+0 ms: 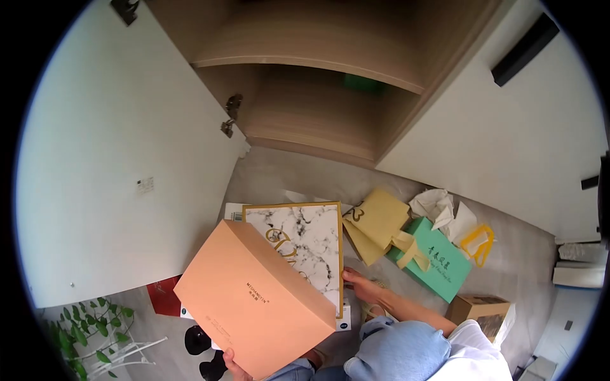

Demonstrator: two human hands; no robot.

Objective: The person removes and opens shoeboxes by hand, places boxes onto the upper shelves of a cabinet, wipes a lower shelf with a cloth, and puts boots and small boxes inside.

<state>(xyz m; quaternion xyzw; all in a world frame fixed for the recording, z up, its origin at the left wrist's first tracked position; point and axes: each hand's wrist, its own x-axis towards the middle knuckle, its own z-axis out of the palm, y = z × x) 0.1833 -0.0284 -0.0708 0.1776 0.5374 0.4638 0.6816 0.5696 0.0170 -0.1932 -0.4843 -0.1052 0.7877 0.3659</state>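
Note:
A large peach box [254, 301] with small dark lettering is tilted in front of my body. My left hand [235, 365] grips its lower edge, with only some fingers showing. Behind it, partly covered, is a white marble-patterned box [318, 238] with gold edging and gold lettering. My right hand [363, 286] holds that box's right edge, thumb on the side and the other fingers partly hidden. Whether the two boxes touch I cannot tell.
Ahead stands an open cabinet with wooden shelves [305, 117], its white door [121, 159] swung left. On the floor at right lie a yellow paper bag [381, 219], a green box [445, 267] and a brown carton [480, 311]. A plant [98, 324] is at lower left.

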